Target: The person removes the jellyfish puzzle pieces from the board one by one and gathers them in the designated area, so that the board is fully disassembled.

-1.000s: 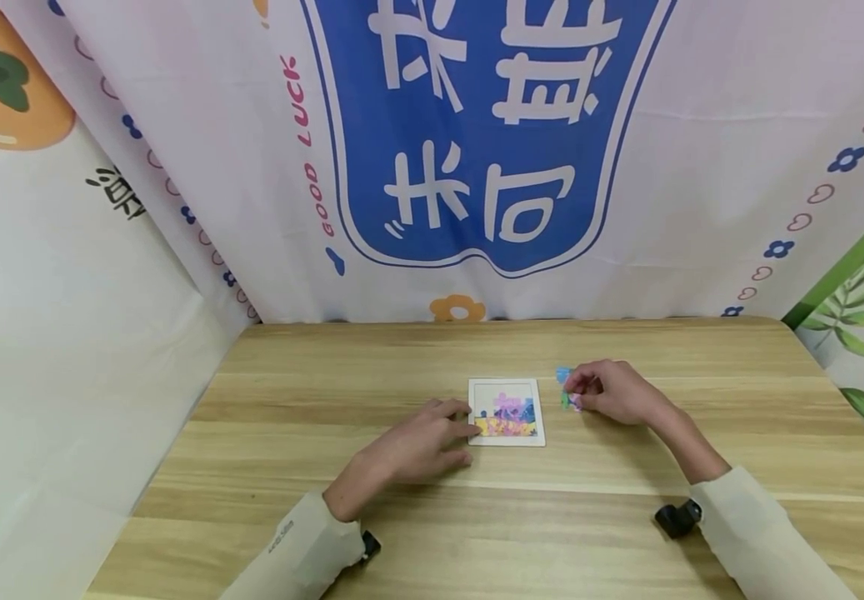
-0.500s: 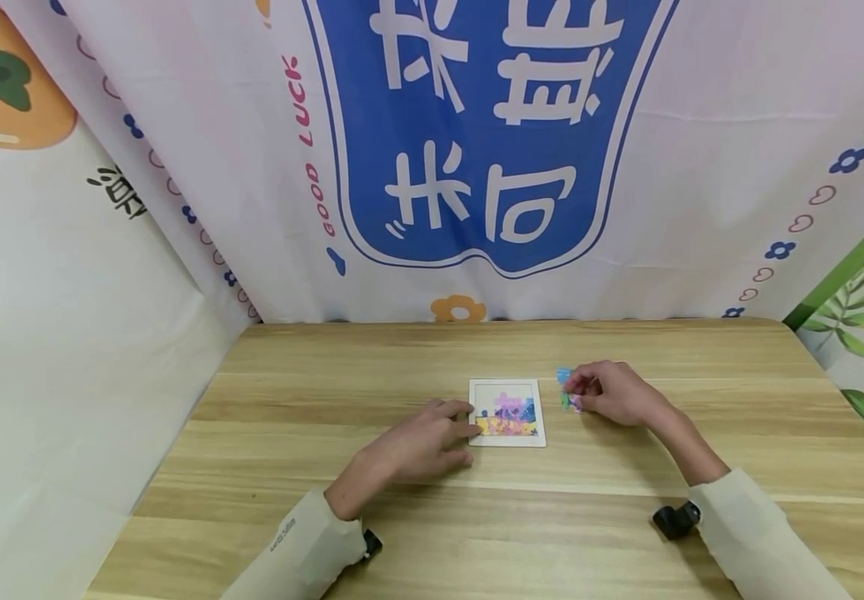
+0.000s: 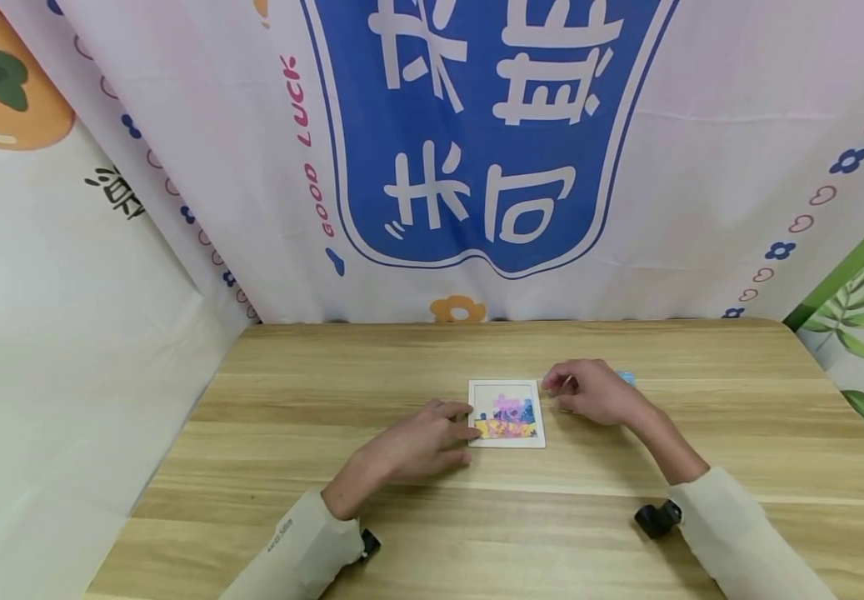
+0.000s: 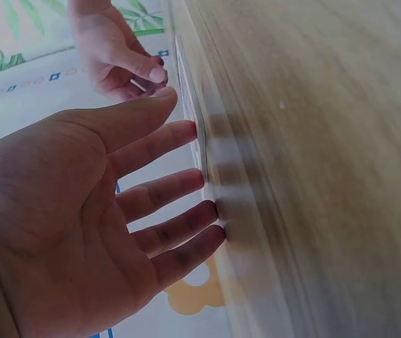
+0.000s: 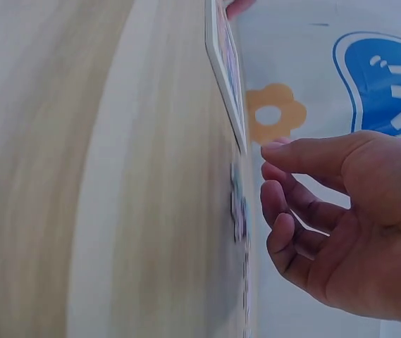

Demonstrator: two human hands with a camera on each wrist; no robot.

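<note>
A white puzzle frame (image 3: 506,414) lies flat on the wooden table (image 3: 327,392), with colourful pieces filling its lower half. My left hand (image 3: 463,432) rests flat beside it, its straight fingertips (image 4: 199,129) touching the frame's left edge. My right hand (image 3: 557,384) hovers at the frame's upper right corner. Its thumb and fingers (image 5: 276,203) are curled around a thin pale puzzle piece (image 5: 311,224) seen edge-on. Loose pieces (image 5: 239,210) lie on the table under that hand.
A light blue piece (image 3: 626,377) lies just right of my right hand. Small black wrist mounts (image 3: 655,518) sit at both cuffs. A printed cloth backdrop (image 3: 476,167) hangs along the table's far edge and both sides.
My right hand has moved left from the loose pieces to the frame's right edge, covering the pieces that showed at its left. A blue piece now shows to its right. The left hand stayed.
</note>
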